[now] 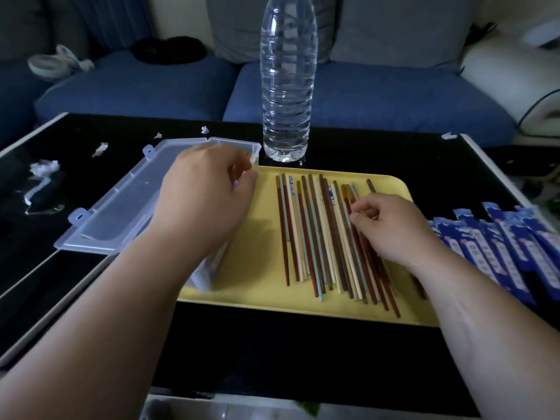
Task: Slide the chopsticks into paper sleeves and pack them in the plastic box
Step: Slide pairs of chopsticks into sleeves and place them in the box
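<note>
Several loose chopsticks [315,234] in brown, red, cream and teal lie side by side on a yellow tray [257,247]. My right hand [394,228] rests on the right part of the pile, its fingertips pinching a dark red chopstick. A clear plastic box [209,274] stands on the tray's left edge with its lid [121,204] folded open to the left. My left hand [206,192] hovers over the box with fingers curled; a sleeved chopstick seems to be under it, mostly hidden. Blue and white paper sleeves [500,250] lie fanned out to the right of the tray.
A tall clear water bottle [286,80] stands just behind the tray on the black table [272,344]. Crumpled paper scraps [42,171] lie at the table's left. A blue sofa [145,86] with cushions runs behind the table.
</note>
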